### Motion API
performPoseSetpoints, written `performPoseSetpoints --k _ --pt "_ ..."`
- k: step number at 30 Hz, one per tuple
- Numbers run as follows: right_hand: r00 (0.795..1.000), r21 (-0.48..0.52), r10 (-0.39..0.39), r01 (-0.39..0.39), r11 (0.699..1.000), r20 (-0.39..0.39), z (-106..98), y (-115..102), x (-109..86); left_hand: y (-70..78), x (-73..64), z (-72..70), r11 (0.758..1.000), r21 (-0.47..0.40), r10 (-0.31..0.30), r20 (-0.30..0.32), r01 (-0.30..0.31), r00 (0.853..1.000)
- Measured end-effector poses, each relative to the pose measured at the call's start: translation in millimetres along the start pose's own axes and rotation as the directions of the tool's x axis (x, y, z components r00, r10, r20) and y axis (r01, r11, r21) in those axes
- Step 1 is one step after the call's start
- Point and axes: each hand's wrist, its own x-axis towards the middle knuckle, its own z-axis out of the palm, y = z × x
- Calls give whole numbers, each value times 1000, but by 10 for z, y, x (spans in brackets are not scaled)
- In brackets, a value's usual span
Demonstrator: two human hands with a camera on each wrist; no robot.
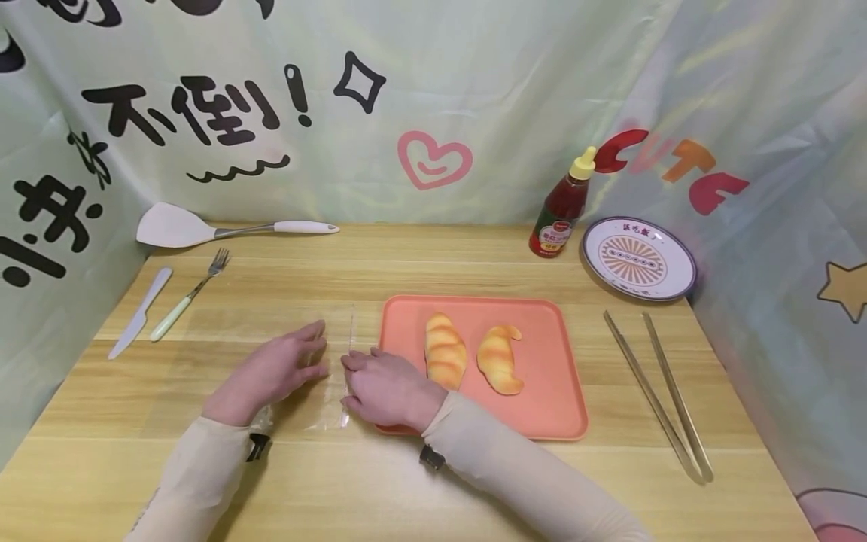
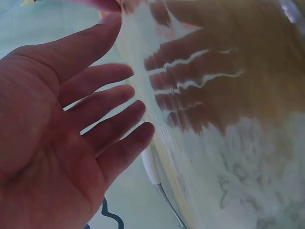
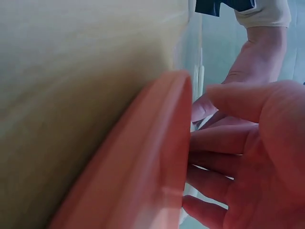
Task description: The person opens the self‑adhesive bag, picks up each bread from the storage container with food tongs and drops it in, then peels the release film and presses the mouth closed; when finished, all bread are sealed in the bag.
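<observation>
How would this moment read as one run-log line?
left hand: fingers apart, over clear plastic | right hand: over left edge of pink tray, contact with plastic unclear | two bread rolls: on tray

Narrow gap between hands (image 1: 284, 369) (image 1: 391, 388); pink tray (image 1: 545, 369) obstructs right.

Tray (image 1: 542, 414): near edge partly hidden by your right sleeve (image 1: 521, 459). Film (image 1: 332, 406): outline too faint for you to trace. Bottle (image 1: 561, 214): fine label print too small to read. Your left hand (image 2: 57, 124): cut off by the left wrist view's edge.
</observation>
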Motion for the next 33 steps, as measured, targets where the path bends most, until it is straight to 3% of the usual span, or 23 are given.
performPoseSetpoints --k 4,14,18,22,26,33 --pt "1000 -9 -11 11 1000 15 12 -9 -8 11 3 0 999 44 9 9 -9 1000" --pt "999 -22 -4 5 1000 47 20 -14 0 51 43 5 991 135 -9 -52 16 999" --pt "998 -28 -1 3 1000 60 23 -19 -2 55 64 39 976 216 44 -127 -15 991" --pt "999 -40 -4 6 999 42 27 -20 -7 44 80 66 963 268 95 -208 -37 973" --pt "999 -57 -12 14 998 34 25 -21 -13 23 69 58 973 230 89 -219 -38 972" --pt "1000 -93 -24 22 995 -15 38 -20 -29 -1 5 -64 1000 17 1 -190 2 982"
